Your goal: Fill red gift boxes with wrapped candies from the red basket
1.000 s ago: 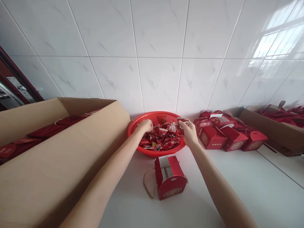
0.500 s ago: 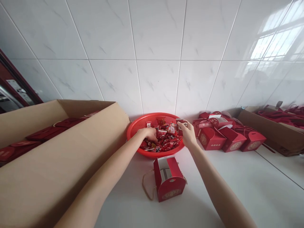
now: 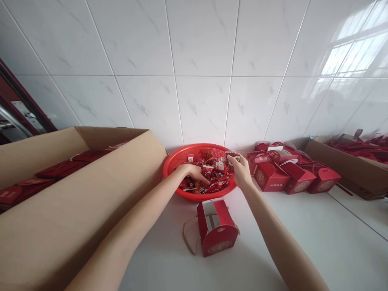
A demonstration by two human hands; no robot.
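A red plastic basket (image 3: pixel 182 195) full of red-wrapped candies (image 3: pixel 220 165) stands against the tiled wall. Inside it, my left hand (image 3: pixel 196 173) reaches among the candies, one finger stretched out over them; whether anything is gripped is hidden. My right hand (image 3: pixel 241 167) pinches a dark red wrapped packet (image 3: pixel 233 157) above the basket's right rim. In front of the basket, a red gift box (image 3: pixel 220 238) stands with its top open and a cord handle (image 3: pixel 185 238) lying out on its left side.
A large cardboard box (image 3: pixel 81 190) with red boxes inside fills the left. Several red gift boxes (image 3: pixel 271 176) stand together right of the basket. Farther right, a shallow carton (image 3: pixel 348 169) holds red items. A tiled wall (image 3: pixel 203 105) rises behind.
My left hand has moved slightly right within the basket, a finger now extended across the candies. My right hand still holds the packet in nearly the same place.
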